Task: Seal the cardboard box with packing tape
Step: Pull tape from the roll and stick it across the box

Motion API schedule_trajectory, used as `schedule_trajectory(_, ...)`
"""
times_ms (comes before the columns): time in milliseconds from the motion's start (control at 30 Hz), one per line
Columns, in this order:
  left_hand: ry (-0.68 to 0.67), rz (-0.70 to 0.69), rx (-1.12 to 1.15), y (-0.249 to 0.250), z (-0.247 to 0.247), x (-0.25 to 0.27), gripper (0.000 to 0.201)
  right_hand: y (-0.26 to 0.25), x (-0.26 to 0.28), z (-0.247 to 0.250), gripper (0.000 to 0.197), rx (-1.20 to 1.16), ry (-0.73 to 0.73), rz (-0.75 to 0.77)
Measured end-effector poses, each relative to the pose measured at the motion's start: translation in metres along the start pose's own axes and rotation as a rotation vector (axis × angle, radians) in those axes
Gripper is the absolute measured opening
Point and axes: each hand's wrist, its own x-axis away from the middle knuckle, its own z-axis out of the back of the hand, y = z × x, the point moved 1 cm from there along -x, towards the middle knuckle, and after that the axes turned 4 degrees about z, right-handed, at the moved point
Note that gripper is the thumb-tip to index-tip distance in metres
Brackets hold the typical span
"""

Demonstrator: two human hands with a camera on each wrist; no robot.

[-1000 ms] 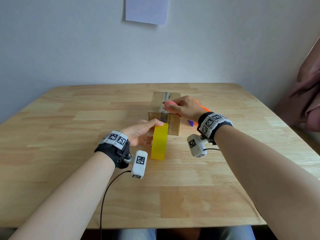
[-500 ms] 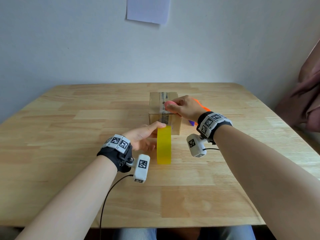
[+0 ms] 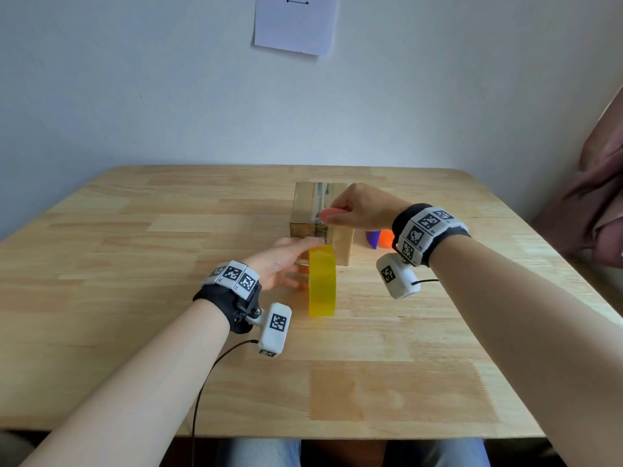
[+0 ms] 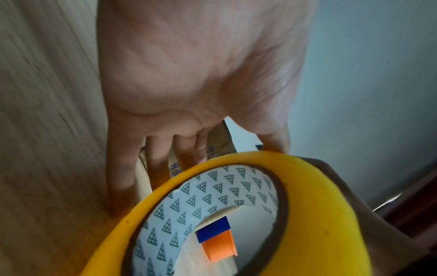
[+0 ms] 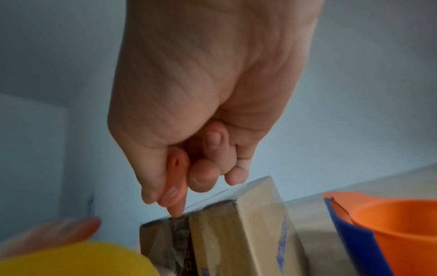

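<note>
A small cardboard box [image 3: 340, 244] stands mid-table, with a shiny tape strip [image 3: 318, 197] along its top seam. A yellow tape roll [image 3: 322, 288] stands on edge just in front of the box. My left hand [image 3: 286, 264] holds the roll, thumb on its top rim [image 4: 276, 149] and fingers [image 4: 156, 155] down its left side. My right hand [image 3: 360, 207] pinches a small salmon-pink cutter [image 3: 332, 214] whose tip [image 5: 176, 213] touches the taped front top edge of the box [image 5: 250, 233]. Any tape running from the roll [image 5: 71, 259] to the box is too faint to make out.
An orange and blue plastic object [image 3: 379, 239], also in the right wrist view [image 5: 390, 224], lies right of the box. The wooden table [image 3: 135, 264] meets a white wall behind. A paper sheet [image 3: 296, 21] hangs on the wall; brownish cloth [image 3: 600, 203] hangs at far right.
My left hand has shifted the roll slightly right and nearer, into line with the box's seam. The right hand and cutter stay at the box's front top edge.
</note>
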Motion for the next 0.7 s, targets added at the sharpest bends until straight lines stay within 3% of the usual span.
schedule_trajectory(133,0.022,0.01,0.007,-0.003,0.001,0.0,0.095,-0.006,0.001,-0.001,0.044,0.186,-0.147,-0.032)
schedule_trajectory(300,-0.014,-0.002,-0.022,0.0,0.003,0.008,0.092,-0.018,-0.004,-0.004,0.041,0.264,-0.186,-0.039)
schedule_trajectory(433,-0.036,-0.027,-0.02,-0.002,0.007,0.009,0.113,-0.026,-0.011,-0.007,0.041,0.286,-0.237,-0.036)
schedule_trajectory(533,-0.05,-0.051,-0.026,-0.003,0.009,0.008,0.108,-0.031,-0.016,-0.009,0.037,0.336,-0.282,-0.029)
schedule_trajectory(700,-0.058,-0.072,-0.017,0.0,0.009,0.01,0.083,-0.035,-0.024,-0.012,0.047,0.422,-0.307,-0.031)
